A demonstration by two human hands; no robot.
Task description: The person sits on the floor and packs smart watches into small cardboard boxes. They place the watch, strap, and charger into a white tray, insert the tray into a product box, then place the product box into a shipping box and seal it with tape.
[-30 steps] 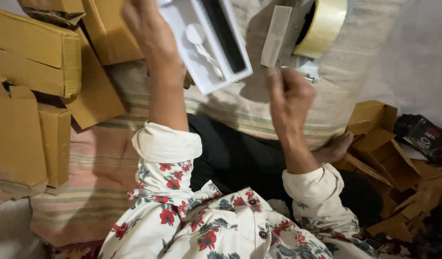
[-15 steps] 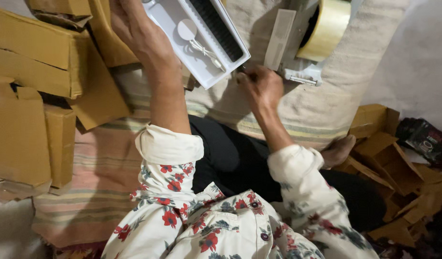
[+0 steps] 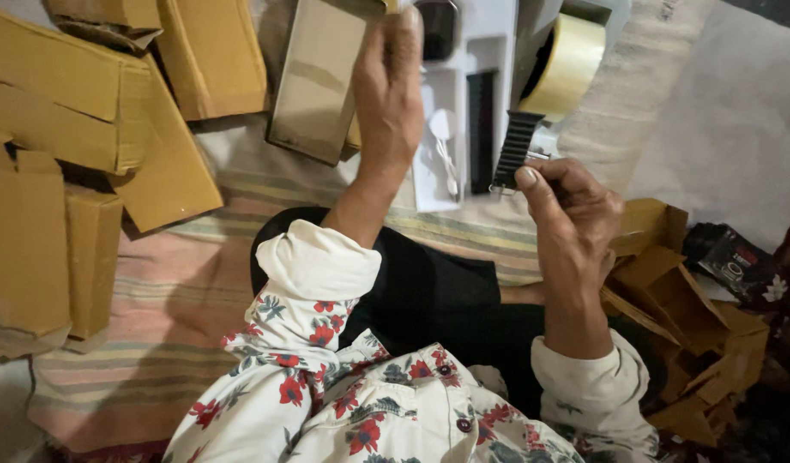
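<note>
Your left hand [image 3: 391,94] held the white tray [image 3: 464,103] upright; your right hand [image 3: 571,206], just beside it, pinched the black strap [image 3: 513,150]. Stacked cardboard boxes [image 3: 86,111] blocked the left, folded cartons [image 3: 669,300] crowded the right, and a tape roll [image 3: 566,64] stood behind. Bare striped mat [image 3: 172,291] lay open at lower left.

Striped mat [image 3: 180,283], cardboard boxes [image 3: 78,111], tape roll [image 3: 566,64]
</note>
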